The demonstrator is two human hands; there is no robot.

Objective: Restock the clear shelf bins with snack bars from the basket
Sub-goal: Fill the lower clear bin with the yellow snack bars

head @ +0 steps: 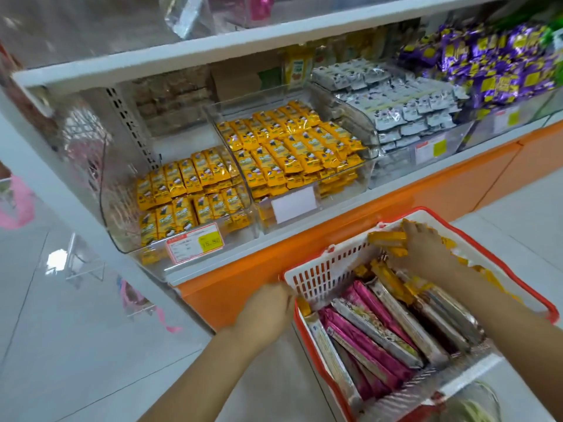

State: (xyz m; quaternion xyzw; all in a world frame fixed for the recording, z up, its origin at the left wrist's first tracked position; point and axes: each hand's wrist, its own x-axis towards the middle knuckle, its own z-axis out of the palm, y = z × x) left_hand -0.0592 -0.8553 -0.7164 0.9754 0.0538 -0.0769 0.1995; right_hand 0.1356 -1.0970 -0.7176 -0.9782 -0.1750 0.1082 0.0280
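At five o'clock in the head view, a white slotted plastic basket with a red rim [320, 275] sits low in front of the shelf unit. The left hand [268, 309] is at the basket's nine o'clock corner, with its fingers curled round the red rim. The right hand [426, 248] reaches into the basket's twelve o'clock end, its fingers bent down and closed over a bunch of yellow-wrapped snack bars [387, 240]. Blur hides how many it holds. Long pink and silver foil packs [371, 333] lie side by side in the basket, towards its six o'clock end.

At ten o'clock from the basket, a first clear plastic bin [118, 208] stands on the white shelf. Rows of the same yellow bars fill its front, and a red-and-yellow price tag [195, 245] is on its front wall. Just beside it, at its three o'clock, a second clear plastic bin [265, 220] is heaped with yellow bars and carries a blank white label [294, 204]. Further towards three o'clock, a third bin holds silver-white packets [405, 114]. Purple-and-yellow wrapped sweets [487, 62] are piled at one o'clock in the view. An orange base panel [259, 278] runs beneath the shelf.
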